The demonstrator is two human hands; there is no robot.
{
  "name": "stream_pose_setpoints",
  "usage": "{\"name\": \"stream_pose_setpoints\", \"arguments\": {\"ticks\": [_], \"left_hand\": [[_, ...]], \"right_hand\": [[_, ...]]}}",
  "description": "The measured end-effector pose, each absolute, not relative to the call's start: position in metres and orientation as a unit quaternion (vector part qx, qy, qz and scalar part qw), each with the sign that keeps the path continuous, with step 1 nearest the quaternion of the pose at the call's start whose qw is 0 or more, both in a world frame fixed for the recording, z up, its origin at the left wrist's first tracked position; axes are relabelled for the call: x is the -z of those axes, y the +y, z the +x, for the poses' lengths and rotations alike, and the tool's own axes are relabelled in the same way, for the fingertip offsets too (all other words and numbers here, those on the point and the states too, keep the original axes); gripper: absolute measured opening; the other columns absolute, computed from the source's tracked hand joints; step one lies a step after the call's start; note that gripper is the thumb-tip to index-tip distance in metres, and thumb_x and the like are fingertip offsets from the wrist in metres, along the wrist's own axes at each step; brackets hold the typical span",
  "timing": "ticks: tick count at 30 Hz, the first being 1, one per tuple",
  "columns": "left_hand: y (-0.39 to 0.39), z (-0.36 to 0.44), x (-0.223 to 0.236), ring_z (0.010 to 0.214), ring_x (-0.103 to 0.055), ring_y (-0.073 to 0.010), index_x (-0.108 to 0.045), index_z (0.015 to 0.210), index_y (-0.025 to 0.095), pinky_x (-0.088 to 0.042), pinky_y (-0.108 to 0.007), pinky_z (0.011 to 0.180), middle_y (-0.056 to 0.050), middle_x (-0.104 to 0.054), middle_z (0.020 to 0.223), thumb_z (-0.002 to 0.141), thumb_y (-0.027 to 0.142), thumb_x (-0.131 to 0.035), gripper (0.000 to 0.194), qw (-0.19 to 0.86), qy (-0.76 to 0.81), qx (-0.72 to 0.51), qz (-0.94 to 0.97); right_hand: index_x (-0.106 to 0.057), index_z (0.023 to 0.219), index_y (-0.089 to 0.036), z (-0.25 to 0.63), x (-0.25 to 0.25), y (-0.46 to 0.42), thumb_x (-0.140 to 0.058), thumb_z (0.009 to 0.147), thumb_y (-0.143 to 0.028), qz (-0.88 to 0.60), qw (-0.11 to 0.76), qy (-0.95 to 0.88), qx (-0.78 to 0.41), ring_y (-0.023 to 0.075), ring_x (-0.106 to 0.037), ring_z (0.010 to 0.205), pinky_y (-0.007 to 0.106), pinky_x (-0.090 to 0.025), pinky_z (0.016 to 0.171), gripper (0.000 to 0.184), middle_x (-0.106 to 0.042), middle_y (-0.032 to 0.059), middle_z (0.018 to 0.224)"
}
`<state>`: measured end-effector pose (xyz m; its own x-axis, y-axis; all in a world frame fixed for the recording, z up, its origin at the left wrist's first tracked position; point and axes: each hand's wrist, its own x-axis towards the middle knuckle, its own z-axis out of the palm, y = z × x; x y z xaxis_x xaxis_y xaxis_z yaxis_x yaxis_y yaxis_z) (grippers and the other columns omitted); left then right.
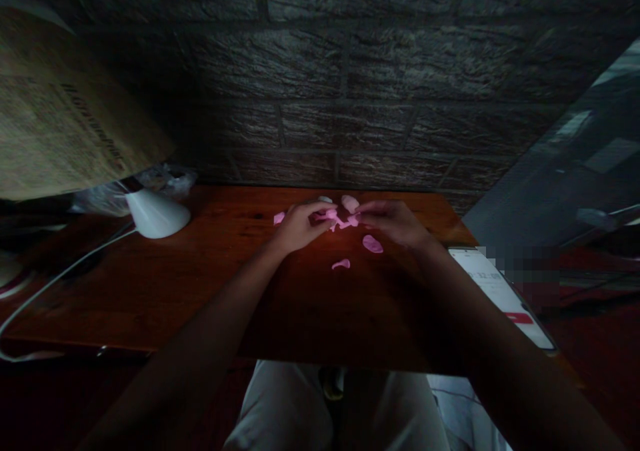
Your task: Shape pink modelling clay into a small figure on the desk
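My left hand is closed in a pinch on pink modelling clay, which looks soft and torn into an uneven strip. The fingers of my right hand pinch the other end of this clay. Just behind it lies a paler pink lump. A flat oval pink piece rests on the wooden table in front of my right hand, and a small curved pink piece lies closer to me. Beside my left hand is another pink lump. A small whitish piece shows behind my left fingers.
A lamp with a white base and brown paper shade stands at the left of the wooden table, its cable trailing forward. Crumpled clear plastic lies behind it. A phone lies at the right edge. A brick-patterned wall rises behind.
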<state>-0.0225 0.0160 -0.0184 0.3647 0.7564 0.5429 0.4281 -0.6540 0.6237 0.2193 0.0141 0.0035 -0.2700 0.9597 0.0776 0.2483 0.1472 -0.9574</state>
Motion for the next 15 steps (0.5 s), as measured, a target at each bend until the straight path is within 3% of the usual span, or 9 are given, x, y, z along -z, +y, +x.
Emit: {"name": "stream_pose_setpoints", "arguments": {"ticks": [7, 15], "left_hand": [[0.0175, -0.0224, 0.0199, 0.093, -0.073, -0.0186, -0.073, 0.109, 0.022, -0.058, -0.034, 0.087, -0.007, -0.077, 0.110, 0.082, 0.018, -0.072, 0.027, 0.197, 0.372, -0.431, 0.798], [0.0166, -0.0221, 0.0184, 0.091, -0.072, -0.0183, -0.073, 0.107, 0.024, -0.058, -0.034, 0.086, -0.006, -0.078, 0.107, 0.081, 0.019, -0.072, 0.026, 0.198, 0.381, -0.429, 0.795]], "right_hand": [[-0.079, 0.088, -0.021, 0.2170, -0.0047, 0.0109, -0.079, 0.071, -0.034, -0.469, 0.380, -0.658, -0.450, 0.0182, -0.067, 0.077, 0.034, -0.052, 0.074, 0.022, -0.077, 0.0043, 0.088], [-0.079, 0.084, -0.024, 0.2111, -0.0046, 0.0077, -0.079, 0.069, -0.029, -0.462, 0.379, -0.663, -0.452, 0.0205, -0.071, 0.085, 0.038, -0.053, 0.086, 0.015, -0.079, 0.0024, 0.089]]}}
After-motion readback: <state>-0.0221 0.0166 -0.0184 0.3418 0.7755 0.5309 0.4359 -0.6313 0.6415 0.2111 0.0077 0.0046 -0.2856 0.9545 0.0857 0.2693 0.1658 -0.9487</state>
